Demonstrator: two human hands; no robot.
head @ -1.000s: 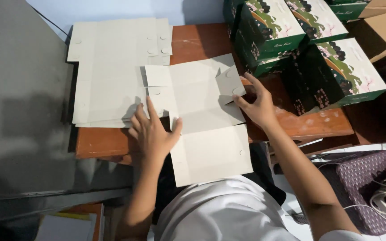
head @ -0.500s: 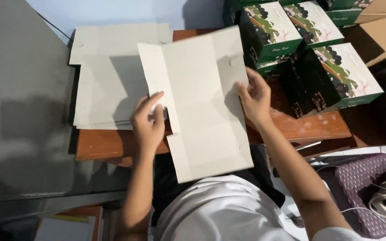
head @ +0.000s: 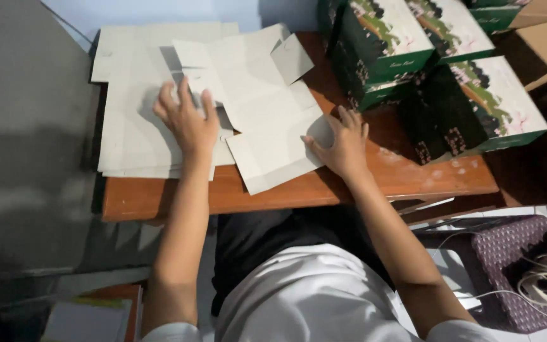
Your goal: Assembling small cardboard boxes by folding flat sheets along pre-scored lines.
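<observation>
Lowered since half a second ago: cardboard sheet (head: 267, 107) now lies flat on worktop (head: 349, 187), long axis running away from me. Left hand (head: 188, 123) fingers spread flat on its left flap; right hand (head: 343, 145) presses near corner, gripping nothing.

Bare wood shows along the near edge of the worktop (head: 349, 190) and in a patch right of the right hand (head: 343, 142), giving the hands room there. The green boxes (head: 438, 82) wall off the far right corner, stacked close together. The pile of flat grey card (head: 134, 126) and the unfolded box blank (head: 267, 107) cover the left and middle.
</observation>
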